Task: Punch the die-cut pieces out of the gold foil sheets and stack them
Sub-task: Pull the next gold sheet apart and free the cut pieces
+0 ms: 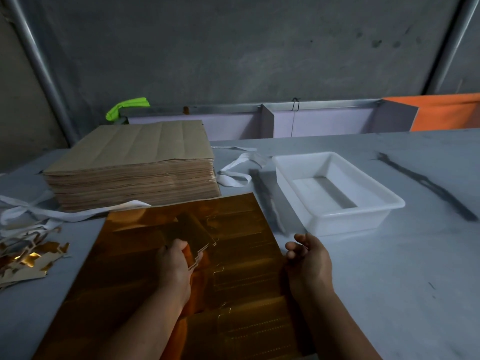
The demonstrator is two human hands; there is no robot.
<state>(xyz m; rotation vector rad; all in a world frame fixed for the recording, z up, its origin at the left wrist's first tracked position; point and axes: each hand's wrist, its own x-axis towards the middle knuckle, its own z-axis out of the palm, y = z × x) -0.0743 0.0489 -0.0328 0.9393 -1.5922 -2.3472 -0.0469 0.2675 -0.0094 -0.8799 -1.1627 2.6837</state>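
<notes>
A large gold foil sheet (241,271) lies flat on the grey table in front of me, its die-cut outlines faintly visible. My left hand (173,263) grips a small stack of punched-out gold pieces (193,233) just above the middle of the sheet. My right hand (309,252) hovers at the sheet's right edge, palm turned inward, fingers loosely curled and holding nothing. A white plastic tray (387,206) stands to the right of the sheet.
A tall pile of brown-backed sheets (135,165) sits at the back left. Gold and white offcut scraps (28,253) lie at the left edge. White strips (236,167) lie between pile and tray. A dark strip (426,185) lies at the far right.
</notes>
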